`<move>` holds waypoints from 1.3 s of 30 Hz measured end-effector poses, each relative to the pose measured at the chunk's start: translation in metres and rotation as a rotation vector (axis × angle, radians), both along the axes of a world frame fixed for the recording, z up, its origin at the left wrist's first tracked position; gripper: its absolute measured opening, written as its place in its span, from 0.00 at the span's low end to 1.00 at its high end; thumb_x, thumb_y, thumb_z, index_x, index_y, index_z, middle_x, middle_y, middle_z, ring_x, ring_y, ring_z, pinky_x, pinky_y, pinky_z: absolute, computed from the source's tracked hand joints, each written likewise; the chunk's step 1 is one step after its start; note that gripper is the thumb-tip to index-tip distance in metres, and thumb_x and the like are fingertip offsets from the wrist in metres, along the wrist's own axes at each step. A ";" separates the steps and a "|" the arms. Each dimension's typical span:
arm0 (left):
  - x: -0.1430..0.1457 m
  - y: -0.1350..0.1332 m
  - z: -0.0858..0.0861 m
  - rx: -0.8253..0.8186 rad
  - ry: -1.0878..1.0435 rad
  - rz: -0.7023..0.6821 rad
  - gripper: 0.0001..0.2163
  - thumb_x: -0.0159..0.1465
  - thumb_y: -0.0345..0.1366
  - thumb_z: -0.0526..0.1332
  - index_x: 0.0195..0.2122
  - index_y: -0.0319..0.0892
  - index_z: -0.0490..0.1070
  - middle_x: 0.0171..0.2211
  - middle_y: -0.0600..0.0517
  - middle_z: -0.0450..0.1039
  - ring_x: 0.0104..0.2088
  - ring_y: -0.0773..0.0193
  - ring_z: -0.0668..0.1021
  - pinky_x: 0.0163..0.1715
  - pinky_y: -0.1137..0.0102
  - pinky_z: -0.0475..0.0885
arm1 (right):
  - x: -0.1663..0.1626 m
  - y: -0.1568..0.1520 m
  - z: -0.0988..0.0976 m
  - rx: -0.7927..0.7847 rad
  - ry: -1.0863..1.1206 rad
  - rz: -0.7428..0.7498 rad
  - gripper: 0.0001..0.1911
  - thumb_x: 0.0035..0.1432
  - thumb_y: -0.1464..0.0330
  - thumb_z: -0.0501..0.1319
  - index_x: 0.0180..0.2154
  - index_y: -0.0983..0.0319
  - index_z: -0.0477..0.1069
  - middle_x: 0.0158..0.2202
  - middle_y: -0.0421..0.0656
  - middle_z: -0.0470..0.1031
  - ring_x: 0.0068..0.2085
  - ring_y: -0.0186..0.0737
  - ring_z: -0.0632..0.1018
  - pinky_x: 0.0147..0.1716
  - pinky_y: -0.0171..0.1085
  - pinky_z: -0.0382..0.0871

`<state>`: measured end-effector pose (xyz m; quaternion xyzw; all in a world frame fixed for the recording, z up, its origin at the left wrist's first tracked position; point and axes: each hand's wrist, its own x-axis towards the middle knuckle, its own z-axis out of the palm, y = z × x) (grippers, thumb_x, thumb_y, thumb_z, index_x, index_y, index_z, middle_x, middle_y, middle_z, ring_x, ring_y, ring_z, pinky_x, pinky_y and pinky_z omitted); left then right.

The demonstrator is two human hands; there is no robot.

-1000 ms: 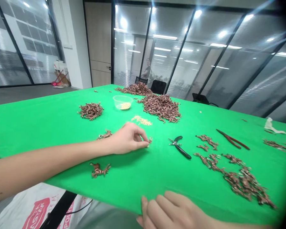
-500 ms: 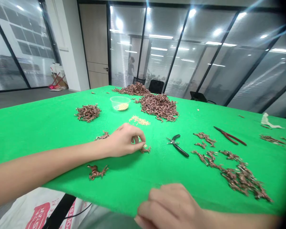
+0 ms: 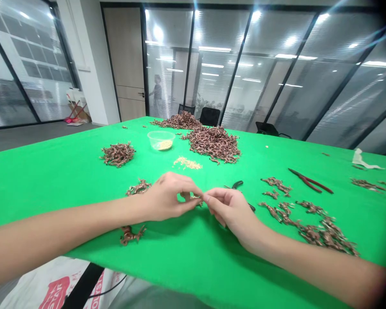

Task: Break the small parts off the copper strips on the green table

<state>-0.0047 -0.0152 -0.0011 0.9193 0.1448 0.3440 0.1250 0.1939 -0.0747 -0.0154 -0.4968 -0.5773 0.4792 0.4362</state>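
Observation:
My left hand [image 3: 169, 197] and my right hand [image 3: 230, 210] meet over the middle of the green table [image 3: 67, 180]. Both pinch at one small brown piece [image 3: 197, 198] between their fingertips. Black-handled pliers [image 3: 239, 185] lie just behind my right hand, partly hidden by it. A small brown clump [image 3: 139, 187] lies left of my left hand. Another brown piece [image 3: 130, 234] lies under my left forearm near the front edge.
A big brown heap [image 3: 214, 143], a smaller heap [image 3: 117, 153], a clear plastic bowl [image 3: 161, 140] and scattered pale beads [image 3: 188, 163] lie farther back. Red-handled pliers [image 3: 310, 181] and a trail of brown pieces [image 3: 321, 234] lie right. A printed bag [image 3: 56, 285] lies below the table edge.
My right hand rose from the table's front edge and moved forward to meet my left hand at the small piece. My left hand stayed put.

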 end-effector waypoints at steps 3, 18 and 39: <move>0.001 0.001 -0.007 0.036 -0.016 0.033 0.07 0.64 0.31 0.63 0.40 0.37 0.81 0.31 0.48 0.81 0.29 0.66 0.81 0.32 0.73 0.75 | 0.000 -0.001 0.000 -0.013 0.023 -0.020 0.23 0.52 0.50 0.69 0.32 0.65 0.75 0.19 0.33 0.62 0.19 0.27 0.58 0.16 0.31 0.47; 0.004 -0.005 -0.014 0.263 0.095 0.167 0.10 0.68 0.35 0.59 0.44 0.42 0.80 0.33 0.49 0.81 0.29 0.66 0.81 0.28 0.74 0.71 | 0.000 0.001 -0.003 -0.030 0.103 -0.056 0.22 0.52 0.51 0.70 0.31 0.65 0.75 0.21 0.36 0.67 0.19 0.26 0.57 0.18 0.32 0.43; 0.005 -0.005 -0.004 0.043 0.010 0.152 0.07 0.64 0.31 0.62 0.35 0.38 0.81 0.28 0.49 0.80 0.27 0.67 0.78 0.29 0.74 0.70 | -0.001 -0.004 -0.002 0.010 0.036 -0.025 0.21 0.59 0.56 0.62 0.21 0.63 0.69 0.18 0.35 0.61 0.19 0.28 0.53 0.20 0.35 0.44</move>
